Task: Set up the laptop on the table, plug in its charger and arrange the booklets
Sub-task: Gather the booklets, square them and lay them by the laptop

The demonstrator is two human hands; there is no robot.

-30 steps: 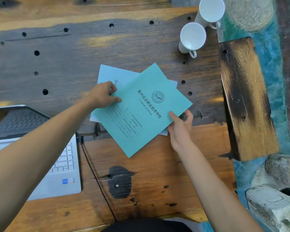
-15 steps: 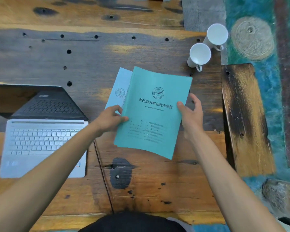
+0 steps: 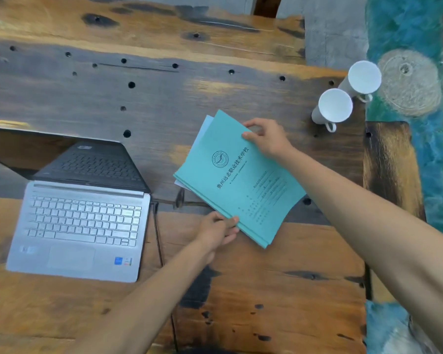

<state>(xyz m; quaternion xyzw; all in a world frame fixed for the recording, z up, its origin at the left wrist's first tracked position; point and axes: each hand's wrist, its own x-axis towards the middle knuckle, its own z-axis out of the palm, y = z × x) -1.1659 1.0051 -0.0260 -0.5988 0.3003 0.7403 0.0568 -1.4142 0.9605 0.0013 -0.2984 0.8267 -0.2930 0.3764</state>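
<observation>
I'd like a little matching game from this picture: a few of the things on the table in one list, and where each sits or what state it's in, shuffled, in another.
Things:
1. laptop
2. teal booklets
3. white cups
4. black cable

States:
A. two of them, near the table's far right corner
B. held at two corners by the left hand and right hand
C. open, screen dark, on the left
D. runs along the laptop's right side toward the near edge

Pairs: 1-C, 2-B, 3-A, 4-D
</observation>
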